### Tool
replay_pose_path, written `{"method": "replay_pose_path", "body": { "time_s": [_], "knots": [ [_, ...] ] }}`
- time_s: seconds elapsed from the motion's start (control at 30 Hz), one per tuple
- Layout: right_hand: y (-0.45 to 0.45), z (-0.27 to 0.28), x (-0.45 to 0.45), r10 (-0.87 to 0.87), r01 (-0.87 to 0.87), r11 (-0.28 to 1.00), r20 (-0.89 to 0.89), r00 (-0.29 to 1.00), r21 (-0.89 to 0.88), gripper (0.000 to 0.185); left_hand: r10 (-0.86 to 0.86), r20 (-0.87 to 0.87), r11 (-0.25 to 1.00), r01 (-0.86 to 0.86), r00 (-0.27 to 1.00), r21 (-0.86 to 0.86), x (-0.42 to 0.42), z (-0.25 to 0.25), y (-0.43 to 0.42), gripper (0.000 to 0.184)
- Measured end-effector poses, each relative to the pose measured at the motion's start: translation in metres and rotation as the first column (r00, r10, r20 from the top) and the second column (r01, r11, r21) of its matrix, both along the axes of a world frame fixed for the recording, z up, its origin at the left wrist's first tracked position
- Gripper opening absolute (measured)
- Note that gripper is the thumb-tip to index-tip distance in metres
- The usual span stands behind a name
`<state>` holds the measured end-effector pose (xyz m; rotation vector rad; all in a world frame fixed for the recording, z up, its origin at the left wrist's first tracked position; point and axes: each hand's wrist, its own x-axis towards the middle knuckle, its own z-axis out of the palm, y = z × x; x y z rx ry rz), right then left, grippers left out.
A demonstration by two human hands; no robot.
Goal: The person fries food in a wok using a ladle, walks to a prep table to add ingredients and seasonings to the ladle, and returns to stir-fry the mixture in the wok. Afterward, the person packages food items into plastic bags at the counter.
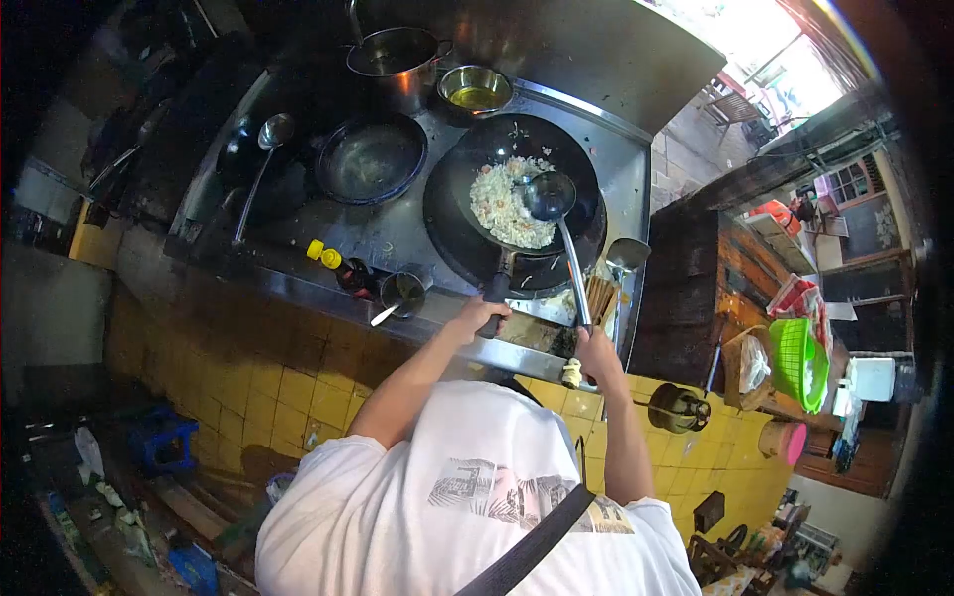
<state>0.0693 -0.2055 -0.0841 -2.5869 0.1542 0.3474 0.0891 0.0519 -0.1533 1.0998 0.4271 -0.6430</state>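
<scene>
My left hand [477,320] is closed around the dark handle of a wok [459,159] on the steel stove. Fried rice [500,204] with small orange bits lies in the wok. With my right hand [596,358] I grip the handle of a long ladle [550,196], whose round bowl rests against the rice on its right side. A wok spatula [628,255] and a bamboo brush [600,296] are just right of the ladle's shaft. Left of my left hand stand a metal cup [405,290] with a spoon in it and a dark sauce bottle [353,275] with a yellow cap.
Behind the wok are a tall pot [397,70] and a steel bowl of yellowish oil [475,91]. A second dark wok [372,159] and another ladle [260,169] lie to the left. A gas cylinder [679,408] and a green basket [798,365] are at the right.
</scene>
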Motion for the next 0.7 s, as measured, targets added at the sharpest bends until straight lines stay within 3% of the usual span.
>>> {"method": "replay_pose_path", "body": {
  "time_s": [0.1,0.2,0.33,0.37,0.47,0.5,0.6,0.7],
  "knots": [
    [-0.002,0.023,0.006,0.041,-0.041,0.999,-0.012,0.999,0.01,0.033,0.004,-0.002,1.0,-0.004,1.0,-0.009,-0.001,-0.001,-0.002,0.009],
    [-0.005,0.029,-0.002,0.002,0.036,0.971,-0.162,0.987,0.236,0.032,0.006,0.021,1.0,-0.006,1.0,-0.004,-0.004,-0.001,0.0,0.011],
    [0.019,0.065,0.004,-0.022,0.069,0.991,-0.371,0.928,0.114,0.032,0.001,-0.008,1.0,-0.001,1.0,-0.023,-0.003,-0.002,0.0,0.011],
    [0.02,0.074,0.006,0.008,0.048,0.985,-0.323,0.946,0.165,0.033,-0.003,-0.001,1.0,0.003,1.0,-0.01,0.0,0.001,0.0,0.011],
    [-0.008,-0.019,0.003,0.05,-0.036,0.979,-0.069,0.996,0.199,0.036,-0.017,0.016,1.0,0.017,1.0,0.007,-0.002,0.003,0.001,0.012],
    [-0.003,-0.016,0.002,0.073,-0.07,0.997,-0.083,0.994,0.04,0.036,-0.01,0.035,1.0,0.01,0.999,-0.007,-0.002,0.0,0.0,0.012],
    [-0.005,0.002,0.011,0.116,-0.113,0.987,-0.018,0.993,0.117,0.037,-0.014,0.015,1.0,0.014,1.0,-0.01,-0.002,-0.003,-0.001,0.009],
    [-0.007,-0.008,0.0,0.074,-0.072,0.997,-0.084,0.994,0.026,0.036,-0.007,0.009,1.0,0.007,1.0,-0.004,-0.004,0.006,0.001,0.008]
  ]
}}
